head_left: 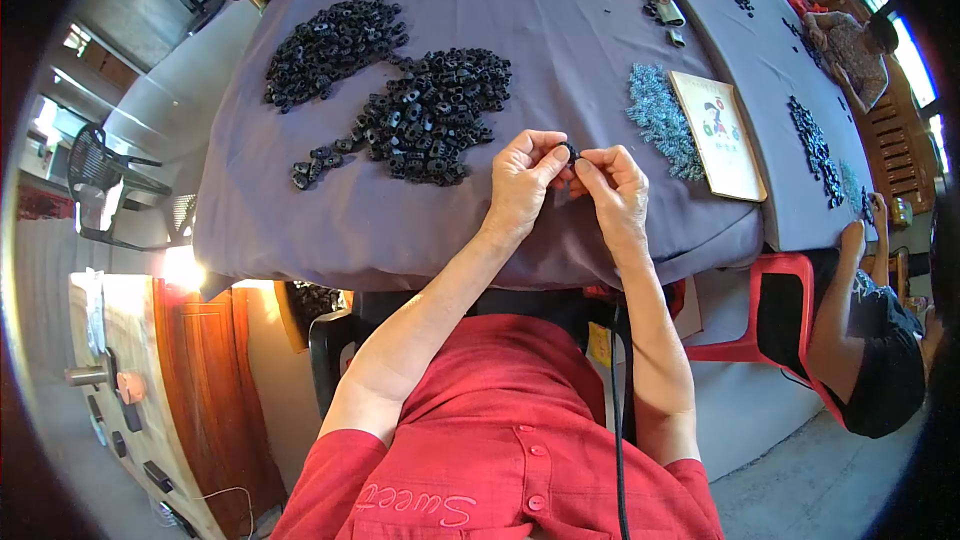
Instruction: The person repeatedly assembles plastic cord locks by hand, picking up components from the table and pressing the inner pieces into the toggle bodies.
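My left hand (524, 176) and my right hand (614, 188) meet above the table's near edge, with a small black piece (571, 151) pinched between their fingertips. Both hands are closed on that piece, and the fingers hide part of it. Just left of my left hand lies a large heap of small black parts (430, 110) on the grey cloth (560, 50). A second heap of black parts (335, 45) sits farther back on the left. To the right of my hands is a pile of small clear bluish pieces (660, 120), beside a flat printed booklet (722, 135).
Two people sit on the right, one far (850, 50), one nearer (885, 350) on a red chair (780, 270). More black parts (815, 150) lie on the adjoining table. A black chair (100, 180) stands at left. A black cord (620, 440) hangs before my shirt.
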Demonstrator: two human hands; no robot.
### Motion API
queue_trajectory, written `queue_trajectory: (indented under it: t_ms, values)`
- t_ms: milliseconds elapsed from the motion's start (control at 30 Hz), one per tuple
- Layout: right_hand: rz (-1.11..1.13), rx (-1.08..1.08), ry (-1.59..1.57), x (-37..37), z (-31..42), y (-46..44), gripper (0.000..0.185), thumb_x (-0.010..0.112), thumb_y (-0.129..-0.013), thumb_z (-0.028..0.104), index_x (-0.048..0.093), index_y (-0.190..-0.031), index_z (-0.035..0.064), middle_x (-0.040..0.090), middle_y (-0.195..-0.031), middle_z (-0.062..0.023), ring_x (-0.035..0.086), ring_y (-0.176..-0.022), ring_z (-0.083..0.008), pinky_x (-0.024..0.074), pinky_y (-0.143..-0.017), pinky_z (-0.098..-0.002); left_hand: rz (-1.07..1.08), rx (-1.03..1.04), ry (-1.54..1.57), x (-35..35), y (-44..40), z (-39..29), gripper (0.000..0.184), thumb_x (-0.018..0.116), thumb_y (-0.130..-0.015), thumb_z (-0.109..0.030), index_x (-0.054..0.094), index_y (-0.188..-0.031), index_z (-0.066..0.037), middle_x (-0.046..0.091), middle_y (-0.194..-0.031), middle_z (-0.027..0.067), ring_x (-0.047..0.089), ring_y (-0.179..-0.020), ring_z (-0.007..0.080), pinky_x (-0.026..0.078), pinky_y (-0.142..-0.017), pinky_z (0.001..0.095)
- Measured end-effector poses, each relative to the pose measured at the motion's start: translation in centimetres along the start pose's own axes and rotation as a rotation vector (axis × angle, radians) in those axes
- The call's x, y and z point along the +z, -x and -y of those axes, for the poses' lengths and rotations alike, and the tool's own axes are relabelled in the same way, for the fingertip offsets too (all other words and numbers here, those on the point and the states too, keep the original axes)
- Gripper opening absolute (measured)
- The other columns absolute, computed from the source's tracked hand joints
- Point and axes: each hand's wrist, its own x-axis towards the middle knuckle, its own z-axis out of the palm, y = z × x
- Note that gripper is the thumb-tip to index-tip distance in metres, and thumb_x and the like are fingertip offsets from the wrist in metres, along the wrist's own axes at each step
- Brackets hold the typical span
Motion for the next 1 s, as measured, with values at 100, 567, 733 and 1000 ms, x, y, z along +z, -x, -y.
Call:
queue_trajectory:
  t_ms: [100,567,733,1000]
  values:
    - [0.015,-0.007,-0.014,-0.1,-0.1,0.0,0.004,0.059,-0.085,0.002,0.057,-0.087,-0.0014,0.063,-0.073,-0.0052,0.06,-0.063,-0.0102,0.0506,-0.058,-0.0234,0.002,-0.001,0.017,0.0,-0.1,-0.1,0.014,0.06,-0.086,-0.006,0.058,-0.1,-0.003,0.06,-0.079,0.002,0.056,-0.066,0.0079,0.046,-0.06,0.0204]
    - [0.004,-0.012,-0.123,0.4,-0.5,-0.5,0.004,0.059,-0.082,0.0,0.056,-0.081,-0.0006,0.06,-0.069,-0.0049,0.058,-0.059,-0.009,0.0487,-0.053,-0.0226,-0.018,-0.007,0.061,-0.3,-0.4,0.3,0.013,0.06,-0.085,-0.004,0.06,-0.098,-0.002,0.062,-0.079,0.004,0.057,-0.066,0.0093,0.046,-0.061,0.0218]
    - [-0.046,-0.026,-0.064,1.0,-1.0,-0.5,0.006,0.06,-0.081,0.0,0.054,-0.078,0.0015,0.057,-0.064,-0.0013,0.055,-0.054,-0.0062,0.0448,-0.05,-0.0199,-0.06,0.017,-0.004,-0.1,-0.4,0.0,0.014,0.06,-0.085,-0.002,0.06,-0.099,-0.002,0.062,-0.08,0.0036,0.056,-0.066,0.0086,0.046,-0.061,0.0201]
    - [-0.082,-0.077,0.031,1.1,-1.2,-0.3,0.007,0.06,-0.08,-0.001,0.054,-0.076,0.0013,0.056,-0.062,-0.0008,0.053,-0.053,-0.0054,0.0423,-0.048,-0.0203,-0.064,0.073,-0.119,0.0,0.1,0.4,0.013,0.059,-0.085,-0.001,0.061,-0.098,-0.002,0.062,-0.08,0.0042,0.057,-0.065,0.0087,0.048,-0.061,0.0209]
